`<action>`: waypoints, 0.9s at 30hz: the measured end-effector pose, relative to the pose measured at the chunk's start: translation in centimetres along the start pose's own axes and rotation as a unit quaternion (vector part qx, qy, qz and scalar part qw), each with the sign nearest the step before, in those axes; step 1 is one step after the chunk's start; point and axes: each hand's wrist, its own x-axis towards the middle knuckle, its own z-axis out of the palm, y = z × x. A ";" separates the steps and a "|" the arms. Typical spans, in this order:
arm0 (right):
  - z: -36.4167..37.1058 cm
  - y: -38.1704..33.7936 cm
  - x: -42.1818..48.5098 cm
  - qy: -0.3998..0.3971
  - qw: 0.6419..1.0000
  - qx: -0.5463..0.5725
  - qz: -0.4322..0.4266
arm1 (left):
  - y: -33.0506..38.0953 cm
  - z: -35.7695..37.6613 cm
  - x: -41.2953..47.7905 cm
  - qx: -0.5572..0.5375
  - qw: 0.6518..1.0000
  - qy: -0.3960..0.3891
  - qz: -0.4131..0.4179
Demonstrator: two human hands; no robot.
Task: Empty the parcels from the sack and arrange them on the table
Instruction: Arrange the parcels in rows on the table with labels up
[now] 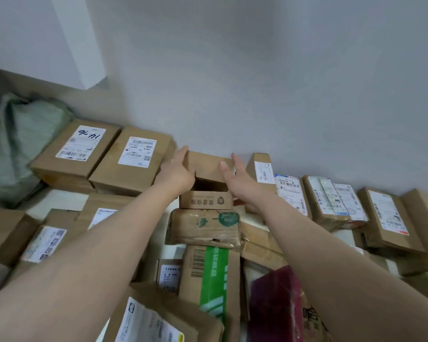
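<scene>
A small brown cardboard box (pixel 209 164) stands at the back of the table against the wall, with a dark gap under its top flap and a printed front face (pixel 205 199). My left hand (pixel 177 172) lies flat against its left side and my right hand (pixel 235 180) against its right side, thumb over the top, so the box is pressed between both palms. The green woven sack (pixel 22 144) lies slumped at the far left. Several labelled parcels (pixel 134 159) are lined up along the wall on both sides of the box.
The white table (pixel 59 199) is crowded with cardboard parcels. A taped flat parcel (pixel 205 228) and a green-striped box (pixel 213 280) lie in front of the small box. A dark red package (pixel 274 304) sits near right. The grey wall (pixel 232 95) closes off the back.
</scene>
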 end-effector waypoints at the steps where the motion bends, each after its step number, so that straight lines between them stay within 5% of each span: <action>1: 0.3 -0.1 0.1 0.009 1.000 0.006 -0.001 | 0.1 0.0 0.1 -0.024 1.000 -0.016 -0.008; 5: 0.5 -0.2 0.6 0.047 0.997 0.065 0.018 | 1.0 -0.6 -0.2 -0.186 0.977 -0.043 -0.090; 14: 0.0 1.0 1.1 0.080 0.979 0.182 0.033 | -0.5 0.2 0.1 -0.330 0.933 -0.002 -0.142; 21: 1.5 1.7 2.2 -0.040 0.986 0.156 0.045 | -1.9 1.7 0.6 -0.156 0.984 0.050 -0.069; 27: 1.7 1.6 2.6 -0.074 0.984 0.154 0.054 | -2.2 2.2 1.2 -0.099 0.990 0.071 -0.075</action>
